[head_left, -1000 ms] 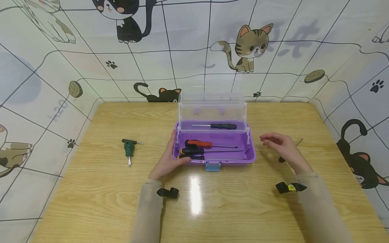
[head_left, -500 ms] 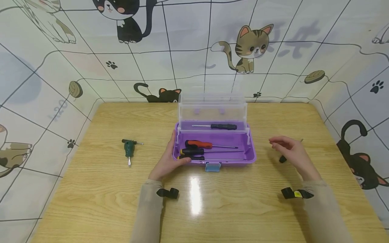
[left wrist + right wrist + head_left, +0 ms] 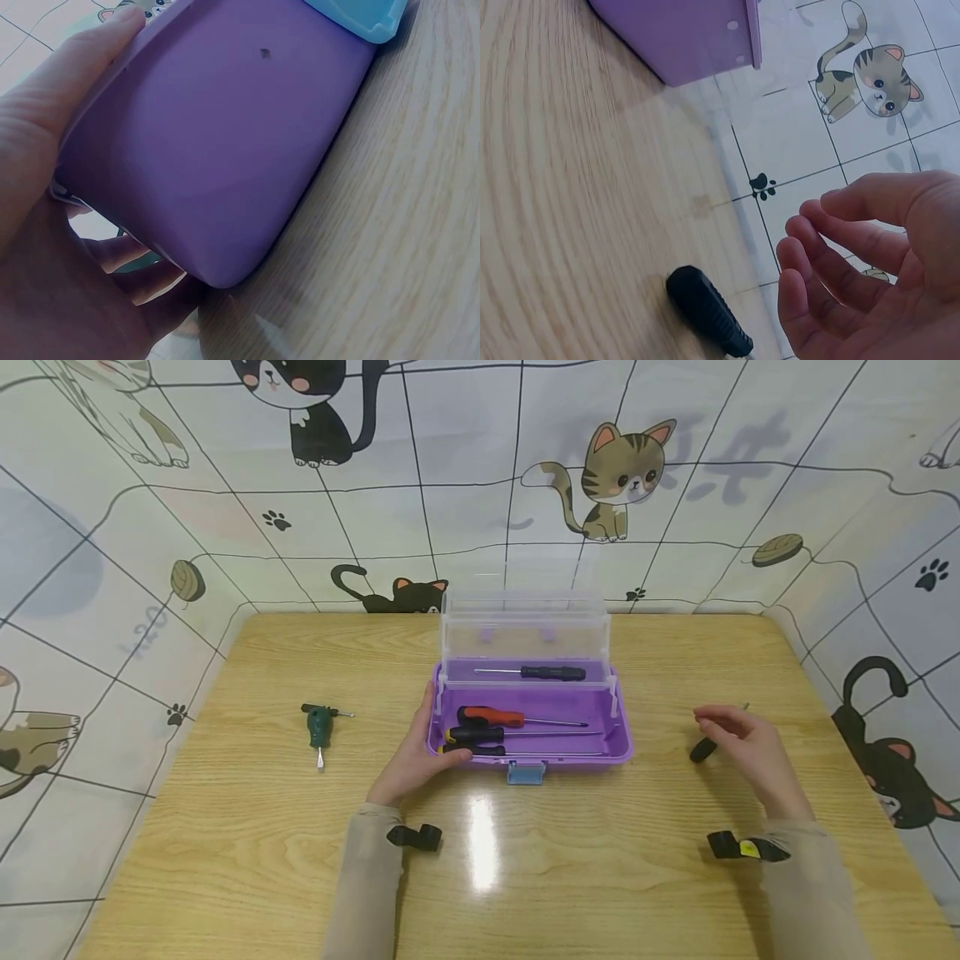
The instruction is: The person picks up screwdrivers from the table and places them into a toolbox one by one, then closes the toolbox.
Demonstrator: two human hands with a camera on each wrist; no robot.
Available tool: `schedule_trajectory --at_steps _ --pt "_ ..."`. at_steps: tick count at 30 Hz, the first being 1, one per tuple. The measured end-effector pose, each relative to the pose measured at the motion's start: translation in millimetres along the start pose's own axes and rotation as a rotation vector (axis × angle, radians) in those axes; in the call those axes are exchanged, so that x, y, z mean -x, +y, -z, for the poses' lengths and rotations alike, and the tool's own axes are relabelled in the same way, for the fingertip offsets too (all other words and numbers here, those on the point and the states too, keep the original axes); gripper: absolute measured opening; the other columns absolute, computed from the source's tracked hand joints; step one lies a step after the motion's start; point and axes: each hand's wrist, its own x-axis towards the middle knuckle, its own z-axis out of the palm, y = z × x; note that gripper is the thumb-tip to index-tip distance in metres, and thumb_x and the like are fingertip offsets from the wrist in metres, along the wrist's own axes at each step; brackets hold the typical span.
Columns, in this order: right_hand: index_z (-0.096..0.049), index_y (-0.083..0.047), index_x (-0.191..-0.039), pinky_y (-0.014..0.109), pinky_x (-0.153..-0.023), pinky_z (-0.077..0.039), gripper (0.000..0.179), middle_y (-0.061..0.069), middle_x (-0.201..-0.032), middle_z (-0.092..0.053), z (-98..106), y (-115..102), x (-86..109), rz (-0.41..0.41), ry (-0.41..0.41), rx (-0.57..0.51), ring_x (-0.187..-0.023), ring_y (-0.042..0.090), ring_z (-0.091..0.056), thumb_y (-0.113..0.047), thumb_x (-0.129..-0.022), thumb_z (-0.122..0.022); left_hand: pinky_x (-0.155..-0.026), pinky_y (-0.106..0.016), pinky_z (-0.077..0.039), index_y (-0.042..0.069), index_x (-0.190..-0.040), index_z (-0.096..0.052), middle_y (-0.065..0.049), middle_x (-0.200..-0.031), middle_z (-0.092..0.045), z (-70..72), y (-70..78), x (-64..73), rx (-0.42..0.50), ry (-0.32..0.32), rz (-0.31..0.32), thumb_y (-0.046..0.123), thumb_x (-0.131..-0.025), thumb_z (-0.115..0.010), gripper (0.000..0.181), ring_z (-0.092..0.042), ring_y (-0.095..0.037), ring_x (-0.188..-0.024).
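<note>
Grip narrow and unfilled, the right hand shifted toward four o'clock, nearing the screwdriver; the left hand held the toolbox.

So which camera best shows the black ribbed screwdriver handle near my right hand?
The right wrist view: the black ribbed screwdriver handle shows large there, clear of the right hand. The head view shows it small, partly behind that hand; the left wrist view doesn't show it.

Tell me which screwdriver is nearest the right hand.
The black-handled screwdriver on the table, right of the purple toolbox, by the right hand; the others lie in the toolbox or left of it.
</note>
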Motion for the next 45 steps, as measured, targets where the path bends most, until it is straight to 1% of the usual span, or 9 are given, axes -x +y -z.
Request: schedule_trajectory --at_steps 4,13,19,25,28,32,35,40,45 --pt "-0.056 0.005 -0.127 0.01 -0.072 -0.043 0.043 -0.024 -0.102 -0.057 5 3 3.4 -0.053 0.025 0.02 -0.094 -0.009 -0.05 -0.027 -0.099 -0.056 -0.115 -0.047 -0.011 0.015 -0.155 0.01 -0.012 -0.16 0.004 -0.4 -0.7 0.1 0.004 -0.001 -0.014 0.001 -0.078 -0.079 0.118 -0.006 -0.031 -0.145" --pt "-0.056 0.005 -0.126 0.007 -0.073 -0.041 0.041 -0.025 -0.103 -0.054 10 13 7.8 -0.087 0.069 -0.002 -0.094 -0.008 -0.049 -0.026 -0.099 -0.056 -0.115 -0.043 -0.011 0.019 -0.155 0.009 -0.011 -0.16 0.003 -0.3 1.2 1.0 -0.025 0.01 0.046 0.003 -0.078 -0.079 0.118 -0.007 -0.027 -0.144" --pt "-0.055 0.006 -0.126 0.01 -0.069 -0.043 0.042 -0.024 -0.104 -0.052 10 18 10.1 -0.112 0.078 0.016 -0.092 -0.008 -0.048 -0.026 -0.099 -0.056 -0.115 -0.044 -0.012 0.026 -0.154 0.009 -0.007 -0.16 0.004 2.8 -23.1 -4.7 -0.042 0.019 0.028 0.004 -0.077 -0.08 0.12 -0.006 -0.026 -0.145" --pt "-0.049 0.008 -0.132 0.011 -0.065 -0.044 0.05 -0.001 -0.114 -0.055 8 24 12.2 -0.144 0.101 0.072 -0.086 -0.008 -0.047 -0.026 -0.097 -0.058 -0.115 -0.043 -0.013 0.035 -0.154 0.007 0.0 -0.16 0.001 3.0 -30.7 -6.0 -0.041 0.03 -0.019 0.008 -0.077 -0.082 0.121 -0.009 -0.022 -0.144" --pt "-0.043 0.008 -0.137 0.011 -0.065 -0.044 0.057 0.015 -0.123 -0.05 6 27 11.0 -0.163 0.09 0.077 -0.088 -0.01 -0.044 -0.029 -0.097 -0.058 -0.115 -0.043 -0.013 0.035 -0.154 0.006 0.001 -0.161 0.0 3.0 -30.3 -6.3 -0.044 0.032 -0.025 0.008 -0.077 -0.082 0.12 -0.009 -0.021 -0.144" --pt "-0.037 0.008 -0.142 0.014 -0.062 -0.044 0.062 0.027 -0.132 -0.044 4 31 8.9 -0.167 0.049 0.116 -0.089 -0.011 -0.04 -0.032 -0.098 -0.057 -0.115 -0.042 -0.012 0.032 -0.154 0.008 -0.001 -0.161 0.003 2.7 -27.5 -6.0 -0.037 0.025 -0.012 0.005 -0.077 -0.081 0.121 -0.008 -0.022 -0.145" --pt "-0.036 0.008 -0.142 0.015 -0.061 -0.045 0.063 0.031 -0.135 -0.042 4 32 6.4 -0.147 0.011 0.154 -0.093 -0.001 -0.047 -0.033 -0.098 -0.056 -0.115 -0.044 -0.011 0.027 -0.154 0.009 -0.006 -0.161 0.004 1.9 -18.0 -3.7 -0.024 0.018 0.003 0.003 -0.077 -0.08 0.12 -0.006 -0.025 -0.145" --pt "-0.037 0.008 -0.142 0.012 -0.061 -0.042 0.063 0.034 -0.135 -0.041 2 31 1.6 -0.127 -0.016 0.179 -0.107 0.035 -0.05 -0.032 -0.098 -0.057 -0.115 -0.045 -0.011 0.019 -0.155 0.008 -0.011 -0.16 0.002 0.5 -0.5 0.5 -0.012 0.015 0.027 0.002 -0.077 -0.08 0.119 -0.006 -0.028 -0.145" --pt "-0.04 0.009 -0.139 0.016 -0.06 -0.044 0.061 0.034 -0.129 -0.045 -2 32 -1.6 -0.138 0.005 0.22 -0.097 0.028 -0.052 -0.028 -0.095 -0.061 -0.115 -0.045 -0.01 0.02 -0.155 0.008 -0.011 -0.16 0.0 0.0 2.5 1.0 -0.028 0.02 0.026 0.003 -0.077 -0.08 0.118 -0.007 -0.027 -0.145"
